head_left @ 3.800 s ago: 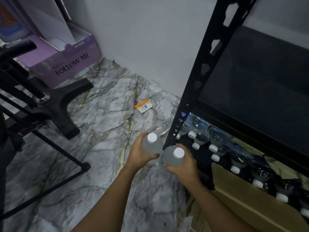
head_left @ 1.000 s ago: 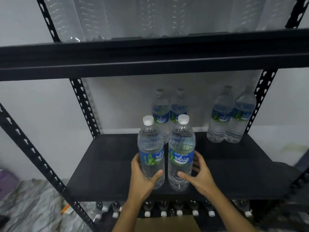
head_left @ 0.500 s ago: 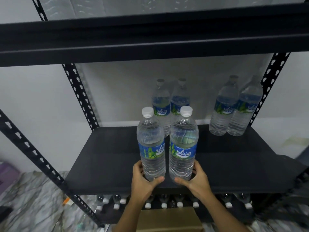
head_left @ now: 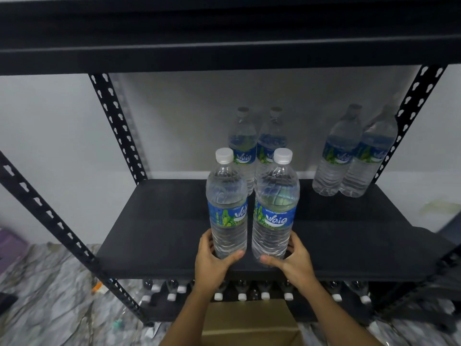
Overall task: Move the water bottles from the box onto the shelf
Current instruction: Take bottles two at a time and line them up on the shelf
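The black metal shelf (head_left: 159, 221) fills most of the view, with a dark board at the middle level and perforated posts at the sides. Behind it is a pale wall (head_left: 50, 136), and under it a marbled floor (head_left: 50, 295). At the bottom edge a cardboard box (head_left: 249, 318) stands in front of the lowest level, where a row of bottles (head_left: 242, 294) lies with the white caps toward the camera.

On the middle board two water bottles stand upright near the front edge, long axis vertical and caps pointing up: the left front bottle (head_left: 227, 206) and the right front bottle (head_left: 275, 208). They are just beside each other, the blue labels facing the camera. Directly behind them a back pair (head_left: 257, 143) stands upright near the wall, and another pair (head_left: 354, 156) stands at the right rear corner.

The left hand (head_left: 212, 260) curls around the base of the left front bottle, thumb across the front and fingers behind. The right hand (head_left: 291, 258) grips the base of the right front bottle in the same way. Both hands are half closed, touching the lower ribbed part. I cannot tell if the bases already rest on the board.
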### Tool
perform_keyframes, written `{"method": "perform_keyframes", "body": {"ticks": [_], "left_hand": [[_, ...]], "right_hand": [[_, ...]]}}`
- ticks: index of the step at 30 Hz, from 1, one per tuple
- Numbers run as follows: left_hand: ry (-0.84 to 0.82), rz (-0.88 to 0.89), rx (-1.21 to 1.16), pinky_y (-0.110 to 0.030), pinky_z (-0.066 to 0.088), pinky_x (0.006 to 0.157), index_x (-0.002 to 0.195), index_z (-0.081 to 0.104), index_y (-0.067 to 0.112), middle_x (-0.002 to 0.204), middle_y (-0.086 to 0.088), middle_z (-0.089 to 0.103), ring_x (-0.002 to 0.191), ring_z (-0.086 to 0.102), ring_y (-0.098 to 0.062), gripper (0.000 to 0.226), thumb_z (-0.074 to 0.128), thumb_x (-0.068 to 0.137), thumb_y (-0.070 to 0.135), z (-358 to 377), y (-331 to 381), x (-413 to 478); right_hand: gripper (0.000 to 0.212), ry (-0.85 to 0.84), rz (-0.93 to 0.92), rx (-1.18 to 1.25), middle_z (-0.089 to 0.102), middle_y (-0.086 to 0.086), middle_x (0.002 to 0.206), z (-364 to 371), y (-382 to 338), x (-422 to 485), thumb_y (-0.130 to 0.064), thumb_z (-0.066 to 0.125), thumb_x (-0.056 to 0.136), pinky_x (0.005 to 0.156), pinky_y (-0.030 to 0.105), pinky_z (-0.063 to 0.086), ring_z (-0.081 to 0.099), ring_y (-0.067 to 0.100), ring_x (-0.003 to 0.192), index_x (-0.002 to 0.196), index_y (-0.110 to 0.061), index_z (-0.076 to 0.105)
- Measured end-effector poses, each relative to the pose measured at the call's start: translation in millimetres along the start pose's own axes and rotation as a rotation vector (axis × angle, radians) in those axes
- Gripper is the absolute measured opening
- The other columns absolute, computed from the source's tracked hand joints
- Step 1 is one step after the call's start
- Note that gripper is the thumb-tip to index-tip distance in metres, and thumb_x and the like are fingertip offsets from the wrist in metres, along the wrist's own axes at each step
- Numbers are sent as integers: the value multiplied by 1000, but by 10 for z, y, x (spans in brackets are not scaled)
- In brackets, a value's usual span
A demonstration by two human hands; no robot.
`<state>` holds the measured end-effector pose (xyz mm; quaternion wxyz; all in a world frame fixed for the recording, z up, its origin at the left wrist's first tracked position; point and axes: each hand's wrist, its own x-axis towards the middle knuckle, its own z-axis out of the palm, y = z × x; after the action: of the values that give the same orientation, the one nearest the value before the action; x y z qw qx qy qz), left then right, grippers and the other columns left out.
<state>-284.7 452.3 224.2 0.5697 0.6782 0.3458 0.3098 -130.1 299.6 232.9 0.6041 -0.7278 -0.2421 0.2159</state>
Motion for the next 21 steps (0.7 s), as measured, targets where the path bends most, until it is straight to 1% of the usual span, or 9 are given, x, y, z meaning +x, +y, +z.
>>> {"method": "perform_keyframes", "body": {"ticks": [2,6,9,11,13,14,16,19,21], "left_hand": [[-29,3,-2,-10,52,80,133,47,27,121,12,65,104,63,11,84,94,64,24,-14,-11,17],[-136,-11,3,-32,55,96,131,48,33,122,9,68,113,65,-4,76,90,68,27,-101,-49,92],[-234,-7,40,-43,49,106,140,43,29,131,11,63,122,60,-7,82,87,71,32,-168,-59,128],[-234,12,25,-40,47,109,148,31,30,143,10,53,129,54,-8,100,90,67,37,-162,-59,129],[-163,22,-3,-30,48,106,149,21,32,148,8,38,132,49,-8,119,94,56,44,-125,-22,101],[-121,33,-16,-26,48,103,146,22,31,146,6,34,131,48,-8,120,95,52,45,-95,-2,90],[-69,51,-20,-26,49,101,137,28,33,141,4,36,128,49,-9,111,95,48,43,-34,8,74],[-20,54,-17,-32,53,98,129,34,32,134,4,48,121,57,-11,105,98,46,36,42,-1,73],[-7,47,-37,-26,55,92,128,38,30,129,4,55,113,62,-6,100,99,50,24,63,3,78]], "right_hand": [[95,-4,4,-1,66,-10,117,0,7,4,-23,97,46,92,28,50,62,2,107,128,-30,50],[94,-13,4,-5,66,-13,116,-3,6,1,-22,96,48,88,21,47,60,1,108,130,-29,49],[93,-29,9,0,65,-15,115,-10,2,4,-21,96,51,85,18,46,58,-1,107,129,-32,47],[94,-30,7,-3,64,-15,117,-17,-1,4,-24,96,50,87,21,46,58,0,109,130,-32,47],[94,-34,6,-6,64,-15,118,-16,-2,0,-25,96,51,89,22,46,58,0,110,130,-33,47],[94,-36,4,-8,64,-15,119,-15,-4,-1,-25,96,51,88,22,46,58,0,111,130,-33,47],[94,-39,4,-7,64,-15,120,-17,1,-1,-25,95,51,87,20,46,58,0,111,132,-32,47],[92,-40,-2,-7,65,-14,119,-14,13,-1,-24,95,51,88,21,47,59,0,110,130,-34,48],[86,-35,-3,-6,67,-16,116,-9,22,2,-23,95,51,88,21,48,61,-3,106,122,-40,51]]}}
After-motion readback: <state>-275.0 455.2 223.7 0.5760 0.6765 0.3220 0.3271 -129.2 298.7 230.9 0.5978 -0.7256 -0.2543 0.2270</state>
